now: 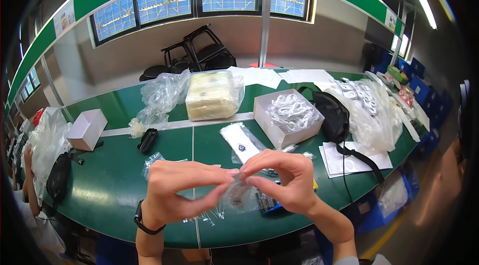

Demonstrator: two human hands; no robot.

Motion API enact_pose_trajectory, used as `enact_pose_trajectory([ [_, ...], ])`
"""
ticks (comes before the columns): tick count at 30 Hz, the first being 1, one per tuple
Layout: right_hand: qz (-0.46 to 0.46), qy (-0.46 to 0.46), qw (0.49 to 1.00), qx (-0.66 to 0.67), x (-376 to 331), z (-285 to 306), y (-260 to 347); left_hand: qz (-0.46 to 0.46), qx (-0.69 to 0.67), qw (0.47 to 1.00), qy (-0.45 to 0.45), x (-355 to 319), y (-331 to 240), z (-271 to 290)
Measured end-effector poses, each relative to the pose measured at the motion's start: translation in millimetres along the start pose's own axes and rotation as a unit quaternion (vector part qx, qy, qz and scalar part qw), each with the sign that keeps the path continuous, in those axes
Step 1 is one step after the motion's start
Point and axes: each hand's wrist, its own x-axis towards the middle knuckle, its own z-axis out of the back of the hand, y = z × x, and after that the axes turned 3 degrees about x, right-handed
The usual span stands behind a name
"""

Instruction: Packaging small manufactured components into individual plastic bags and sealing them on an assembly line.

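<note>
Both my hands are raised over the near middle of the green table, pinching the upper edge of a small clear plastic bag (238,194). My left hand (182,187), with a dark band on its wrist, grips the bag between thumb and fingertips. On the opposite side, my right hand (285,177) pinches it in the same way. Something small seems to lie inside the bag, too blurred to name. Beneath the hands, several small thin parts (212,216) are scattered on the table. A blue tray (269,204) lies partly hidden behind my right hand.
A white box (284,138) of white cables stands beyond my hands, beside a white packet (239,141). Farther back sits a plastic-wrapped yellowish bundle (212,96). Black pouches (331,118), papers (349,157) and plastic bags surround the work area. At far left, another person's arm (31,177) shows.
</note>
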Motion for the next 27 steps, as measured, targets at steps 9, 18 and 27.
enact_pose_trajectory([
  [9, 0.098, -0.039, 0.981, -0.164, -3.9, -13.3, 2.8, 0.183, -0.155, 0.97, -0.029, 7.5, -8.3, -13.3],
  [18, 0.005, -0.074, 0.977, -0.198, -3.0, -3.1, -6.0, 0.188, -0.044, 0.981, -0.014, 2.4, 1.7, -25.6],
  [27, 0.225, -0.239, 0.774, -0.541, 53.8, 94.4, -35.1, 0.242, -0.032, 0.963, -0.113, 2.6, 32.8, -20.6],
])
